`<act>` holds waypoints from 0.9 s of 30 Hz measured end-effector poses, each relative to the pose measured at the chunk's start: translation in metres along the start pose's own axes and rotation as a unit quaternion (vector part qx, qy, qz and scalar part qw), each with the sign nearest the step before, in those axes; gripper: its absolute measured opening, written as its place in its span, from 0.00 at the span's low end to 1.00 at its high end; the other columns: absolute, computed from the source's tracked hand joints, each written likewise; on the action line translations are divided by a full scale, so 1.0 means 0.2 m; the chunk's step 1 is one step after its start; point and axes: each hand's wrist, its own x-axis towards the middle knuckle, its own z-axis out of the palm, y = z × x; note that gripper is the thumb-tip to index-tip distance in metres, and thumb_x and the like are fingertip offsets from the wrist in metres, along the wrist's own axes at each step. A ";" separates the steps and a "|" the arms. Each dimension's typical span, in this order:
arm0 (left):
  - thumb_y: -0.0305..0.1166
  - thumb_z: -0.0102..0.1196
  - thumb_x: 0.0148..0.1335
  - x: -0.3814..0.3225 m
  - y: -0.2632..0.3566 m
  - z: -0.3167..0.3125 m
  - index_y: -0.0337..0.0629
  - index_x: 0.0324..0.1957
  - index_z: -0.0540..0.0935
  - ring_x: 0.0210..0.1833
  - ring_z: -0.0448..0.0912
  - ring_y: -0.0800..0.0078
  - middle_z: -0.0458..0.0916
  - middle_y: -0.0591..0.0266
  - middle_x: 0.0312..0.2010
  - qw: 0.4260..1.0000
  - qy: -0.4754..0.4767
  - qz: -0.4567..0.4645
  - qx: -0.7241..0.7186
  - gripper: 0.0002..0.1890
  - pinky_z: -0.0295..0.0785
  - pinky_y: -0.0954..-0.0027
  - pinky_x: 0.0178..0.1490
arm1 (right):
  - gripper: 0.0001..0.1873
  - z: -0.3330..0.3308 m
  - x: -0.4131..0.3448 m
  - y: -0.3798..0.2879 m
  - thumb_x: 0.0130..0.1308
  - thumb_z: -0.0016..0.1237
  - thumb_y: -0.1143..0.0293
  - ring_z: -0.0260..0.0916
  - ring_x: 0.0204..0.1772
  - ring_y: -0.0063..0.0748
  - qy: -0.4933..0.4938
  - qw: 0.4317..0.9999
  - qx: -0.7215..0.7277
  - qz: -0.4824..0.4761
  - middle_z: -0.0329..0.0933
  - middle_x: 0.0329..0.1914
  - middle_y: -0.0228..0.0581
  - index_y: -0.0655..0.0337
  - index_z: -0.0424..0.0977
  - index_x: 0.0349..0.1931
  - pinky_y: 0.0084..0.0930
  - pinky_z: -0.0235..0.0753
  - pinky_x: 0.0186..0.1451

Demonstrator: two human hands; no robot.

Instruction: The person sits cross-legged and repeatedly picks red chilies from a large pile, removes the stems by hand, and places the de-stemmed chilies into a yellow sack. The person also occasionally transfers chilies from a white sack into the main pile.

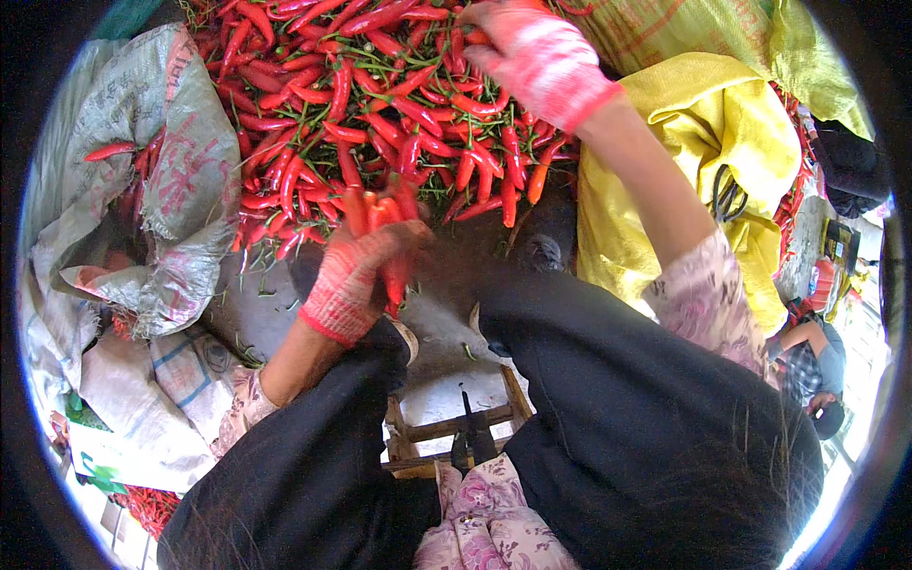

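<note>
My left hand (360, 271), in a red-and-white knit glove, is closed around a bunch of red chili peppers (394, 274). The bunch is blurred and its tips point down toward the floor. In front of me spreads a heap of red chili peppers (342, 92) with green stems. Over the heap's right part, near the top of the view, is my gloved right hand (538, 60). Its thumb and fingers are apart above the peppers, and nothing shows held between them.
A white woven sack (192, 214) with some peppers lies at left. To the right stands a yellow sack (684, 114). Between my knees is a wooden stool frame (456, 425) on the concrete floor (456, 349). Another person (819, 363) is at the far right.
</note>
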 end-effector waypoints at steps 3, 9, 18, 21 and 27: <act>0.31 0.68 0.56 0.01 0.02 0.03 0.41 0.52 0.76 0.38 0.78 0.74 0.80 0.66 0.38 0.997 0.073 0.023 -0.026 0.22 0.75 0.71 0.41 | 0.17 -0.11 -0.15 -0.15 0.67 0.55 0.60 0.80 0.48 0.33 -0.084 0.940 0.261 0.202 0.82 0.43 0.45 0.64 0.79 0.49 0.29 0.77 0.55; 0.23 0.71 0.50 -0.01 0.02 0.15 0.42 0.54 0.74 0.49 0.80 0.73 0.81 0.67 0.43 0.989 -0.022 -0.117 0.092 0.28 0.78 0.70 0.54 | 0.14 0.06 -0.39 -0.51 0.68 0.56 0.63 0.78 0.45 0.26 -0.080 0.834 0.518 0.172 0.82 0.38 0.39 0.66 0.80 0.45 0.27 0.77 0.51; 0.25 0.67 0.49 -0.05 0.12 0.09 0.42 0.53 0.72 0.39 0.80 0.74 0.80 0.66 0.40 0.986 -0.067 -0.086 0.126 0.27 0.78 0.71 0.43 | 0.12 0.03 -0.33 -0.41 0.70 0.53 0.64 0.80 0.41 0.31 -0.069 0.869 0.487 0.057 0.83 0.36 0.42 0.66 0.82 0.40 0.29 0.79 0.44; 0.23 0.67 0.45 -0.07 0.12 0.09 0.41 0.51 0.73 0.37 0.79 0.75 0.79 0.67 0.38 0.976 -0.079 -0.120 0.162 0.28 0.78 0.70 0.42 | 0.10 0.09 -0.39 -0.40 0.70 0.50 0.69 0.80 0.40 0.39 -0.047 0.884 0.464 -0.026 0.81 0.38 0.44 0.66 0.80 0.42 0.32 0.79 0.43; 0.25 0.71 0.45 -0.08 0.10 0.06 0.41 0.51 0.75 0.32 0.77 0.79 0.78 0.68 0.34 0.967 -0.104 -0.123 0.196 0.28 0.74 0.75 0.35 | 0.12 0.07 -0.47 -0.32 0.67 0.47 0.70 0.81 0.39 0.45 -0.117 0.926 0.340 -0.114 0.81 0.39 0.47 0.61 0.79 0.48 0.37 0.82 0.41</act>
